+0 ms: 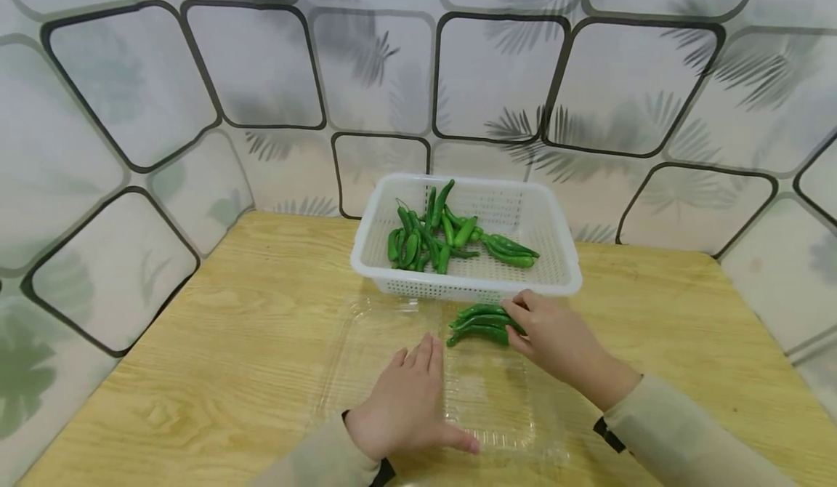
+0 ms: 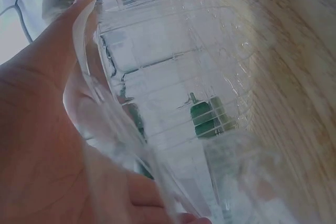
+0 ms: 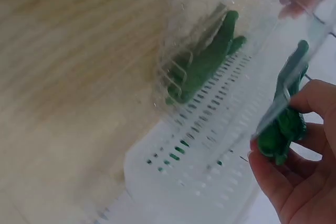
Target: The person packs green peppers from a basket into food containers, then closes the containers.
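Observation:
My right hand [image 1: 556,334] grips several green chili peppers [image 1: 480,320] by their right ends, over the far end of a clear plastic clamshell box [image 1: 487,407]. The right wrist view shows the held chili peppers [image 3: 283,129] between thumb and fingers, and more green chili peppers [image 3: 205,66] seen through the clear plastic. My left hand [image 1: 408,400] lies at the middle fold of the box, fingers straight and thumb spread towards the near edge. In the left wrist view, the left palm [image 2: 37,114] is against the clear plastic rim [image 2: 121,135].
A white perforated basket [image 1: 471,287] stands behind the box, with green chili peppers [image 1: 425,236] heaped mostly in its left half. The box's other clear half [image 1: 373,334] lies open to the left on the wooden table [image 1: 196,356]. Patterned cloth walls [image 1: 379,73] enclose the table.

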Tool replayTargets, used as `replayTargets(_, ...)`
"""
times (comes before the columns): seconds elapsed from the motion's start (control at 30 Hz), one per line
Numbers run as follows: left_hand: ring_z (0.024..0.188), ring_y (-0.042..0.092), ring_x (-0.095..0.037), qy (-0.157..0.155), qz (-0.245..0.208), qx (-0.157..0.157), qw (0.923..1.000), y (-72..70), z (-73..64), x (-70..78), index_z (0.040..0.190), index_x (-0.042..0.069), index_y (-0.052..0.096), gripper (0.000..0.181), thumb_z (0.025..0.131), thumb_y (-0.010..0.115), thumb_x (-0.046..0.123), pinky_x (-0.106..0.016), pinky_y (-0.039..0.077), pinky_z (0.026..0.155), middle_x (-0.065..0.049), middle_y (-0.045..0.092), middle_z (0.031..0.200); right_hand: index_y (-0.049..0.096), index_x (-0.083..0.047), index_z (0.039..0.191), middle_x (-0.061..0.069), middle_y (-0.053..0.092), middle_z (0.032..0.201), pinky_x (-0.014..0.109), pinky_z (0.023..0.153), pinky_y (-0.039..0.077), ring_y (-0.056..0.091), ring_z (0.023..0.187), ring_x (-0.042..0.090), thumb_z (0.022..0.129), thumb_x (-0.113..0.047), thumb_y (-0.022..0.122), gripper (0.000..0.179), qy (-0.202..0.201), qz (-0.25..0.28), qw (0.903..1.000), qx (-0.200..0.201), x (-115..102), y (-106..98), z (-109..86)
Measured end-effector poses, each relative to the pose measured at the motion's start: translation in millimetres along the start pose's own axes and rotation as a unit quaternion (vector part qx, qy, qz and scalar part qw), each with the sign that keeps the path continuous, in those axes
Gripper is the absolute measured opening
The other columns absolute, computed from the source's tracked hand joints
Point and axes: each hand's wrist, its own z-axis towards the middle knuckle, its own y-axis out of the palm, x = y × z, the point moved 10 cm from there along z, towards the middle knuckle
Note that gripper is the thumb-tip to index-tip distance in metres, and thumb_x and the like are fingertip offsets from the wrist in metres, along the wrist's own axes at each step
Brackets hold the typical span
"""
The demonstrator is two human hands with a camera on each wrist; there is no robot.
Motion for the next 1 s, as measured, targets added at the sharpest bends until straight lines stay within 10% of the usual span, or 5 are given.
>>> replayTargets(1.0,0.135,0.028,-0.031,0.009,-0.004,0.012,0.9999,-3.8,-0.9,2.8,0.143,-0.008,0.026,0.129,0.058,0.052,0.087,-0.047,0.029,0.105,-0.025,0.026,0.147,0.069,-0.001,0.101,0.007,0.059,0.092,0.037,0.071,0.050,0.056,0.085,0.023,0.078,-0.019,0.072,0.029,0.044,0.005,0.9945,-0.095,-5.2,51.4,-9.3)
